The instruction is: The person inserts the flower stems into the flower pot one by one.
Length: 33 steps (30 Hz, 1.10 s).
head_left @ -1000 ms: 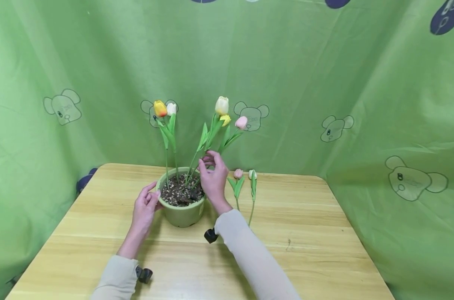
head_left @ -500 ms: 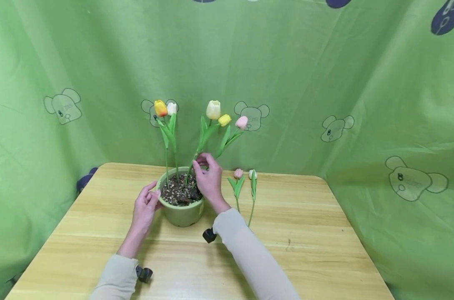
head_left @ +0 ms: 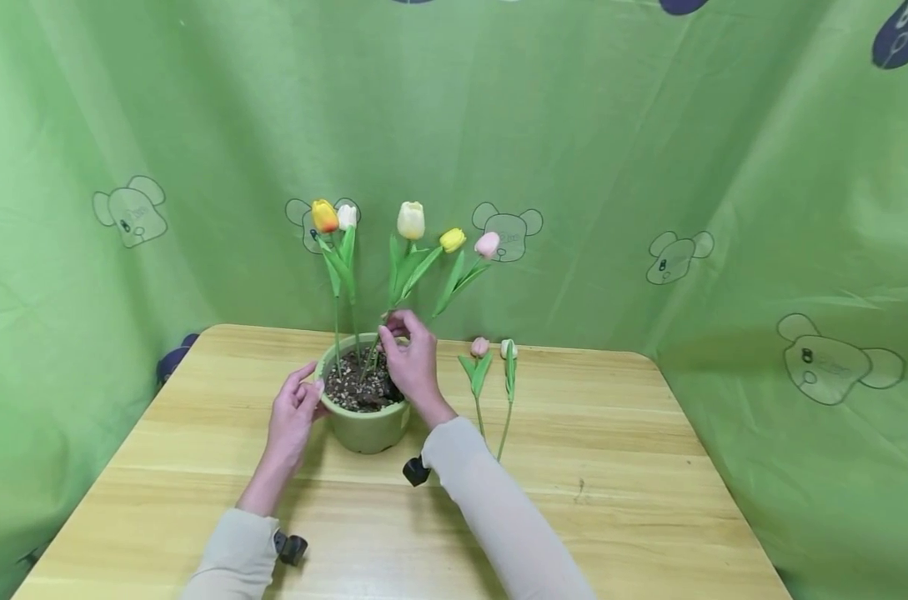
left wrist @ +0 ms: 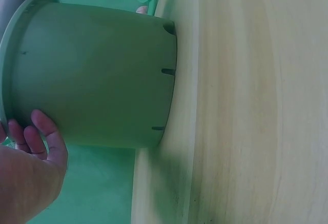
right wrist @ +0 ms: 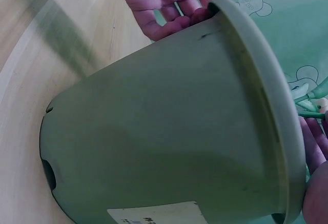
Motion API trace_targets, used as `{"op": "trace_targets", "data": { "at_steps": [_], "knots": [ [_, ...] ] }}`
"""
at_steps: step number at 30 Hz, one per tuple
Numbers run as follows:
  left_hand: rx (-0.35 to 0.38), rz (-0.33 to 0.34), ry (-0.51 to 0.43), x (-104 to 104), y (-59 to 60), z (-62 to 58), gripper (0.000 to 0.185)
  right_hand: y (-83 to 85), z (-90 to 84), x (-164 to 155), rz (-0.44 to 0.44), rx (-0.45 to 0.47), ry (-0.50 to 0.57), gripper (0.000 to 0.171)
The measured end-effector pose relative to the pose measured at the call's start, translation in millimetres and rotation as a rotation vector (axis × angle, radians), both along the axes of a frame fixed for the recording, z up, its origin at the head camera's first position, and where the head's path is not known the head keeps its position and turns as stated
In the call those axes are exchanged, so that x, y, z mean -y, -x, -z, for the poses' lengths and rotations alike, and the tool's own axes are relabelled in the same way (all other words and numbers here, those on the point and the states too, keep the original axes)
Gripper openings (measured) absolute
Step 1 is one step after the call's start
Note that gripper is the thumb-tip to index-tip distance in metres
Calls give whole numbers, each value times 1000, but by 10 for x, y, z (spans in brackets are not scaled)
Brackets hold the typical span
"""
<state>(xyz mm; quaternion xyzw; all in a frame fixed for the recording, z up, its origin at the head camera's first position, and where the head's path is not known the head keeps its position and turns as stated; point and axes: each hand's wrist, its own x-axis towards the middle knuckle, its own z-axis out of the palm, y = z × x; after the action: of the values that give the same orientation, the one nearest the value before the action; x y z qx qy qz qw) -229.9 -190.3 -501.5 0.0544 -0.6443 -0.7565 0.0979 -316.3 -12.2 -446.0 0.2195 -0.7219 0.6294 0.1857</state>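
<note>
In the head view my left hand (head_left: 292,417) holds the rim of a green flower pot (head_left: 367,432) on its left side. Its thumb is at the rim, and the left wrist view has the fingers curled against the outer wall (left wrist: 97,75). Over the pot's right side, my right hand (head_left: 416,360) pinches the stem of a cream tulip (head_left: 411,222); the stem's lower end reaches the dark soil (head_left: 352,390). An orange tulip (head_left: 324,216) and a white tulip (head_left: 347,217) stand in the soil at left. A yellow tulip (head_left: 452,241) and a pink tulip (head_left: 487,244) lean right, their stems partly hidden by the right hand.
Two more tulips lie on the wooden table (head_left: 611,467) right of the pot, one pink (head_left: 479,347) and one white (head_left: 509,349). A green curtain (head_left: 574,125) hangs behind and on both sides. A label (right wrist: 159,215) shows on the pot's wall.
The right hand has moved left and slightly down with the cream tulip, whose head has shifted left, away from the yellow one. The left hand stays at the rim.
</note>
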Motion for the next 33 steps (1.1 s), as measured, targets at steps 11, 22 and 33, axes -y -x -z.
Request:
{"op": "trace_targets", "data": {
  "at_steps": [11,22,33],
  "knots": [
    [-7,0,2,-10,0,11,46,-5,25,7,20,-60,-20,15],
    [-3,-1,-8,-13,-9,14,46,11,-66,-56,66,-170,-135,15],
    [-4,1,-9,-9,1,15,46,30,-54,-32,25,-143,-171,16]
  ]
}}
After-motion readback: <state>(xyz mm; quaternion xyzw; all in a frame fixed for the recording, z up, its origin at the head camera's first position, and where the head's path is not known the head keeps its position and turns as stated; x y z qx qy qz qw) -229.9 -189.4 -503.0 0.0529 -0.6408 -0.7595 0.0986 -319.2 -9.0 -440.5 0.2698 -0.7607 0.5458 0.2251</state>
